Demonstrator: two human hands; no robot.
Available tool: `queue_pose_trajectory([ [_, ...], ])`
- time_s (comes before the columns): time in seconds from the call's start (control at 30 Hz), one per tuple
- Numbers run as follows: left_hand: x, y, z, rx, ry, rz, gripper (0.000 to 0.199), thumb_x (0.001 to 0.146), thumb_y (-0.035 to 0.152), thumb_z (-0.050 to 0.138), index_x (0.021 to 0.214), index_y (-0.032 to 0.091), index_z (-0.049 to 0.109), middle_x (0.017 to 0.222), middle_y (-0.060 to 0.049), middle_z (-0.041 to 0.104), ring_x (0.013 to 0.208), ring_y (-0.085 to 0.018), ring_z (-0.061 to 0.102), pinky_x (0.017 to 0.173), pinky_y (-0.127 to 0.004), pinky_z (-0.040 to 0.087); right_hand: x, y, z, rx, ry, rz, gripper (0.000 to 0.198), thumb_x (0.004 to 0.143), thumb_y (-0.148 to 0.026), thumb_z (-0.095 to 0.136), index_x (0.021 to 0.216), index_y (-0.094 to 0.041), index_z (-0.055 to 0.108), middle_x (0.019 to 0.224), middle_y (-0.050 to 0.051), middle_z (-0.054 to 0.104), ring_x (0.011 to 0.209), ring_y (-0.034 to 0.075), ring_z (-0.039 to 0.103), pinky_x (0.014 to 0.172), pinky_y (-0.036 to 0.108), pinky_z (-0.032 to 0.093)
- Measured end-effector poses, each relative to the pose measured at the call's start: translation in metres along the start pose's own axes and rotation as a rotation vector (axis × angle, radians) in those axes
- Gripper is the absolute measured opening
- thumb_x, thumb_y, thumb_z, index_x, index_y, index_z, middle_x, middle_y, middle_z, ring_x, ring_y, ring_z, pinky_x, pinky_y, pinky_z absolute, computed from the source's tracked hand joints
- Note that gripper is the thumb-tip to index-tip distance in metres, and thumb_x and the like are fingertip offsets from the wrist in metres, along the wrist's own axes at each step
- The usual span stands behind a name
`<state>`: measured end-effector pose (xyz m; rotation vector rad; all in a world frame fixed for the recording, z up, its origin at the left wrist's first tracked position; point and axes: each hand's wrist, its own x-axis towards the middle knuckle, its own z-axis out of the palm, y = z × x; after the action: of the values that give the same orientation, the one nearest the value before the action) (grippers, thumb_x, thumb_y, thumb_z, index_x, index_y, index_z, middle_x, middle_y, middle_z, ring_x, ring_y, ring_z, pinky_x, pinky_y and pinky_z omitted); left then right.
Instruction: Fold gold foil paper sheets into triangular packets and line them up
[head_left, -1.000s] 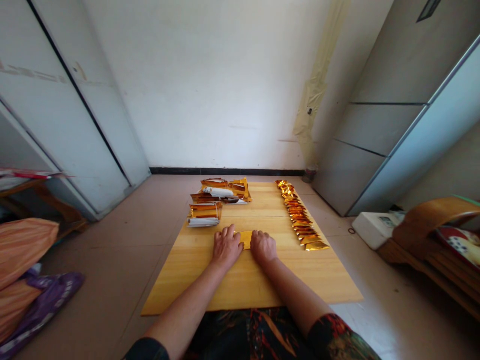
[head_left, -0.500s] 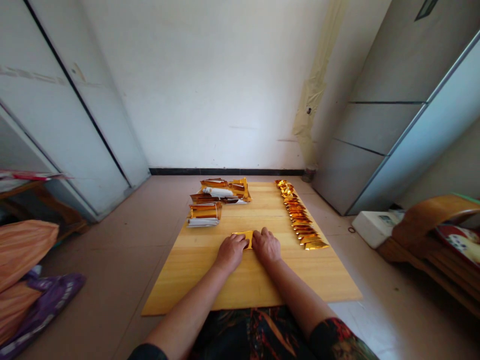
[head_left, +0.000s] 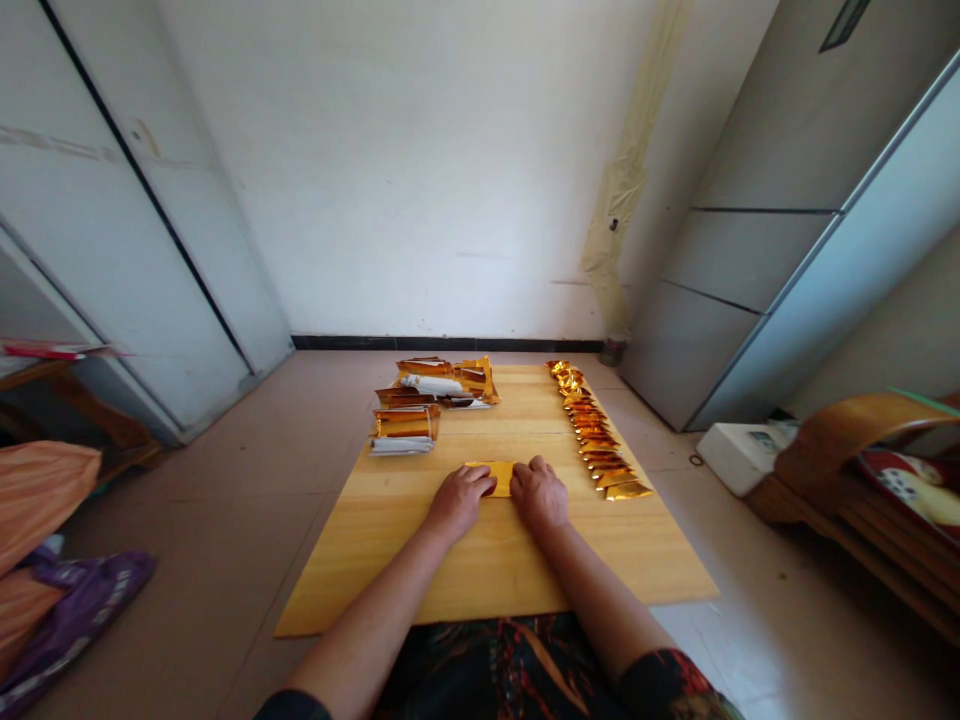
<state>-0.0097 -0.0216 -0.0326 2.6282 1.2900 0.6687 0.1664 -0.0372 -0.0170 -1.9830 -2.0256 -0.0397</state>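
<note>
A small flat piece of gold foil paper (head_left: 502, 481) lies on the wooden board (head_left: 420, 530) between my two hands. My left hand (head_left: 460, 503) has its curled fingers on the left end of the paper, where a darker brown part shows at the fingertips. On the right end, my right hand (head_left: 541, 496) presses with fingers bent and bunched. To the right runs a slanting row of folded gold foil pieces (head_left: 596, 437), overlapping one another. At the far left of the board sit stacks of gold and white foil paper (head_left: 405, 425), some sheets curled.
A white wall (head_left: 420, 180) with a dark skirting stands behind the board. A grey refrigerator (head_left: 720, 270) and a white box (head_left: 739, 455) are at the right, near a wooden seat (head_left: 862, 460). Orange and purple bags (head_left: 75, 600) lie at the left.
My right hand has shifted slightly right along the foil paper, so more of its gold surface shows between my hands. The left hand stays at its end. The view has shifted slightly.
</note>
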Motion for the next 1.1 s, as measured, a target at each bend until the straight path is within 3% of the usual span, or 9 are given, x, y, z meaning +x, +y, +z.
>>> queue_pose_trajectory([
  [0.1, 0.003, -0.002, 0.002, -0.033, 0.03, -0.004, 0.028, 0.085, 0.009, 0.048, 0.099, 0.022, 0.068, 0.111, -0.005, 0.065, 0.097, -0.018, 0.058, 0.088, -0.033, 0.047, 0.002, 0.008, 0.0, 0.113, 0.082, -0.011, 0.019, 0.085, -0.024, 0.05, 0.09, -0.023, 0.068, 0.092, 0.006, 0.057, 0.086, 0.018, 0.05, 0.067, 0.026, 0.039],
  [0.23, 0.01, -0.005, 0.005, -0.102, 0.071, 0.02, 0.028, 0.084, 0.008, 0.048, 0.1, 0.021, 0.067, 0.107, -0.005, 0.067, 0.098, -0.018, 0.059, 0.089, -0.033, 0.048, 0.003, 0.012, 0.002, 0.275, 0.19, -0.27, 0.025, 0.077, -0.014, 0.058, 0.097, -0.024, 0.069, 0.111, 0.007, 0.057, 0.099, 0.02, 0.047, 0.083, 0.03, 0.038],
  [0.33, 0.014, -0.01, 0.01, -0.146, 0.094, 0.032, 0.028, 0.083, 0.007, 0.048, 0.1, 0.021, 0.066, 0.102, -0.005, 0.068, 0.096, -0.017, 0.061, 0.088, -0.032, 0.048, 0.001, 0.007, 0.003, 0.287, 0.117, -0.486, 0.021, 0.082, -0.018, 0.057, 0.093, -0.03, 0.071, 0.109, 0.003, 0.061, 0.101, 0.019, 0.047, 0.084, 0.032, 0.035],
  [0.43, 0.016, -0.015, 0.014, -0.129, 0.114, 0.007, 0.03, 0.081, 0.004, 0.048, 0.101, 0.019, 0.065, 0.105, -0.007, 0.068, 0.098, -0.018, 0.061, 0.089, -0.033, 0.048, -0.001, 0.0, 0.003, 0.238, 0.027, -0.584, 0.02, 0.088, -0.025, 0.055, 0.098, -0.034, 0.07, 0.104, 0.001, 0.064, 0.097, 0.018, 0.048, 0.083, 0.032, 0.032],
  [0.63, 0.015, -0.015, 0.011, -0.153, 0.087, -0.009, 0.026, 0.081, 0.005, 0.048, 0.092, 0.02, 0.066, 0.104, -0.006, 0.069, 0.097, -0.017, 0.063, 0.09, -0.032, 0.048, -0.002, -0.002, 0.0, 0.206, -0.043, -0.54, 0.02, 0.09, -0.027, 0.052, 0.097, -0.03, 0.071, 0.1, 0.003, 0.066, 0.095, 0.017, 0.05, 0.08, 0.031, 0.031],
  [1.1, 0.013, -0.011, 0.004, -0.173, 0.046, -0.068, 0.026, 0.076, 0.001, 0.047, 0.08, 0.02, 0.064, 0.112, -0.004, 0.067, 0.104, -0.017, 0.06, 0.092, -0.032, 0.046, -0.012, 0.023, -0.019, 0.197, -0.065, -0.399, 0.021, 0.085, -0.017, 0.053, 0.087, -0.026, 0.072, 0.095, 0.002, 0.067, 0.092, 0.016, 0.052, 0.082, 0.027, 0.035],
])
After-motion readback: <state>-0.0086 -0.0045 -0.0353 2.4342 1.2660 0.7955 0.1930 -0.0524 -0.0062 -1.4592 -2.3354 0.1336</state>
